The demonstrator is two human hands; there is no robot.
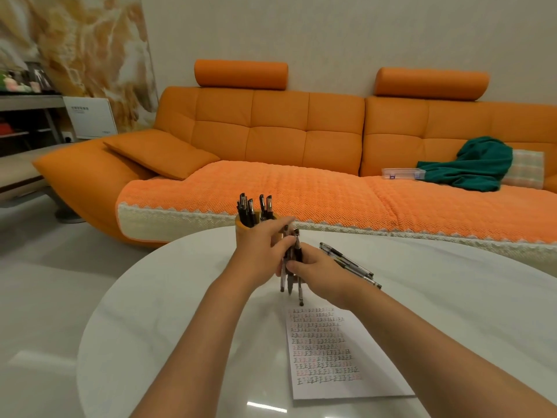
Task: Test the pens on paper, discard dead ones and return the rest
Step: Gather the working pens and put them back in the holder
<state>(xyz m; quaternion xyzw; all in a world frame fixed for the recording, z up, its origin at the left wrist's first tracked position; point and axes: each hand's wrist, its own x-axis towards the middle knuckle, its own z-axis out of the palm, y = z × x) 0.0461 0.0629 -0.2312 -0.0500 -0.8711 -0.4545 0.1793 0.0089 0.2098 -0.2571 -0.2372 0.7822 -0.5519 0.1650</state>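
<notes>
Head view: both hands meet over the white bench, right hand with its grip closed around a bundle of pens held upright, tips down above the filled test paper; left hand pinches the bundle's top, just in front of the orange pen holder that has other pens standing in it. Loose pens lie beside the right wrist. Looks like the return step; next move needs the bundle lifted and dropped into the holder.
</notes>
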